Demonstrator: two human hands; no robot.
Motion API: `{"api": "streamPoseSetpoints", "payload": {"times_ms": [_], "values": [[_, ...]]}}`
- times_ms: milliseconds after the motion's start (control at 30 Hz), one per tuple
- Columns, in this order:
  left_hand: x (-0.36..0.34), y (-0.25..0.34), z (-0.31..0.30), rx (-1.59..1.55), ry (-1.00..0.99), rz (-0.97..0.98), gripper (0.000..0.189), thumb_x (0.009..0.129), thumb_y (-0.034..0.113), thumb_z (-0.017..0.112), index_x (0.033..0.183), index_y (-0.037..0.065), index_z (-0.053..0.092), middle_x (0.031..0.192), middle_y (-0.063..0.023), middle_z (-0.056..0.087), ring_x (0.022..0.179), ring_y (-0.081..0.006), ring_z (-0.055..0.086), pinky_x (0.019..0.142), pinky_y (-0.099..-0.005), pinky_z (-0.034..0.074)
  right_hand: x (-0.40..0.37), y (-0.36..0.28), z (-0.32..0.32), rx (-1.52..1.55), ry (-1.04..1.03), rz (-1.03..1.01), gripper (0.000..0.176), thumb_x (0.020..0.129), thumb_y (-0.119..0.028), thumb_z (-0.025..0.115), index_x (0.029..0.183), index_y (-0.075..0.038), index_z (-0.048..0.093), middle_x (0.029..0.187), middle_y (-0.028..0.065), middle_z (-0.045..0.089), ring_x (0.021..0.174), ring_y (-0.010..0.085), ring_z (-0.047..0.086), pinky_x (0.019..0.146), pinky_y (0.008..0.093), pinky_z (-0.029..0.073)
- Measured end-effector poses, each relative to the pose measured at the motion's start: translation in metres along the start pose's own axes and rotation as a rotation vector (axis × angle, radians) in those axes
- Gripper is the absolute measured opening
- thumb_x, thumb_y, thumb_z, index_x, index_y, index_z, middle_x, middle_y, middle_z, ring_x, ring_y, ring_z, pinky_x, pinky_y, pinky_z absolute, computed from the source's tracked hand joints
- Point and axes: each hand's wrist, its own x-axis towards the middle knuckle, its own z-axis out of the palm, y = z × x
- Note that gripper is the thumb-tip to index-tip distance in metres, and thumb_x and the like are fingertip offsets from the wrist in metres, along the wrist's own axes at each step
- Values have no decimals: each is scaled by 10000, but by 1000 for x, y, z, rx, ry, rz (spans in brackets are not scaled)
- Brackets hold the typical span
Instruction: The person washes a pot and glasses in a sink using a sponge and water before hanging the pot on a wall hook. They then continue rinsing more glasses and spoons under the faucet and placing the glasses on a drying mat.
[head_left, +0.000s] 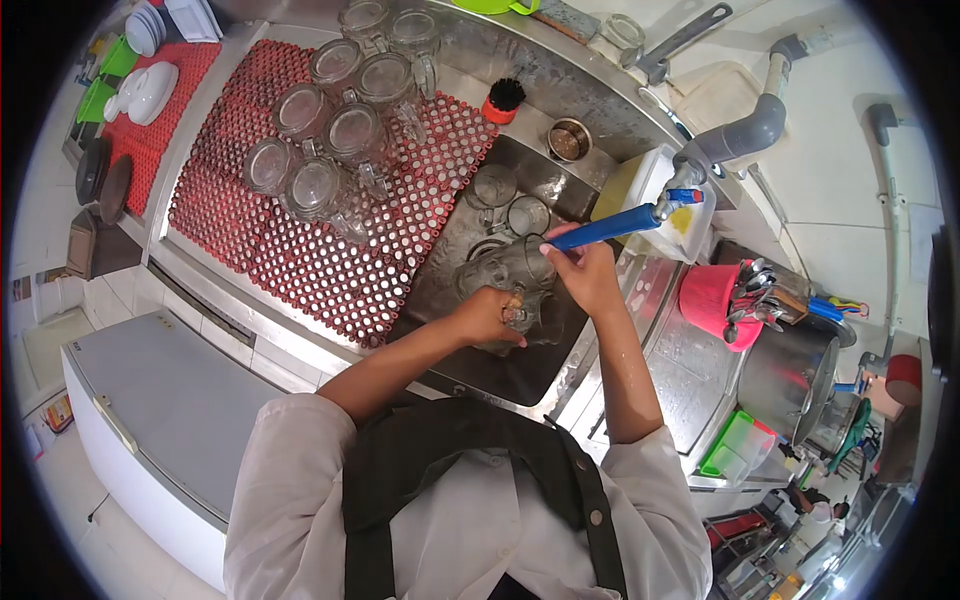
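My left hand [487, 318] is closed round the handle of a clear glass mug [512, 268], which lies tilted over the sink [470, 370]. At the end of the blue tap hose [610, 228], my right hand [585, 275] grips the tip, close against the mug's rim. More glassware stands in the sink beyond my hands, including a glass [527, 215] and another glass [494, 185]. Something clear sits under my left hand, but I cannot make out its shape.
Several upturned glass mugs [355, 132] stand on a red mat [290, 235] left of the sink. Behind the sink are a black-bristled brush [503, 98] and metal cup [569, 140]. A pink bucket [712, 300] of spoons stands right. Another person [822, 510] is far right.
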Motion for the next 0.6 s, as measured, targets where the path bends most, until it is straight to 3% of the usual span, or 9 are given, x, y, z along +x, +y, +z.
{"api": "streamPoseSetpoints", "payload": {"times_ms": [33,133,233,267,367,467,500,600], "values": [[2,6,-1,63,-17,4,406,480,263,815,686,28,556,629,-92,572,597,-235,570,571,-356,440,-5,-2,-4,-23,17,-5,299,698,-63,647,964,-2,525,751,107,576,614,142,551,563,261,435],[22,21,6,413,-203,-44,454,502,303,802,791,18,597,679,-129,591,670,-271,588,614,-380,450,-26,-9,-16,-95,70,-5,393,692,-63,644,1046,-12,482,824,127,572,614,169,558,568,279,442],[46,54,14,674,-581,-252,483,514,287,797,883,25,630,841,-165,616,864,-295,588,729,-393,463,-50,-7,-31,-196,121,33,417,694,-64,631,1074,-16,464,846,136,565,611,201,561,572,299,444],[50,53,26,831,-686,-261,467,531,270,794,911,42,643,946,-122,616,923,-277,569,768,-378,459,-58,-6,-35,-227,123,35,394,698,-65,626,1059,-13,475,829,133,566,609,209,560,574,305,444],[57,48,54,1200,-1174,-134,435,555,259,784,918,59,652,1025,-68,603,952,-252,550,793,-375,450,-75,3,-39,-269,96,69,323,709,-72,612,1006,-2,505,780,132,567,614,228,566,577,317,444],[48,41,64,1299,-1109,-87,335,581,189,754,894,104,670,936,-54,638,849,-214,600,706,-386,486,-72,24,-30,-212,102,60,219,745,-82,581,943,-5,530,750,119,574,623,240,576,578,322,452],[47,32,68,1292,-1105,-198,311,580,185,751,870,104,674,912,-49,642,827,-215,603,686,-388,487,-66,35,-22,-181,110,46,180,761,-85,567,921,-9,537,742,112,578,626,242,580,577,322,456],[42,-4,76,1242,-1066,-530,237,578,170,742,799,106,686,839,-32,655,760,-218,610,624,-396,492,-23,94,19,409,171,240,134,825,-112,487,891,-7,536,781,105,589,698,262,587,611,343,476]]}}
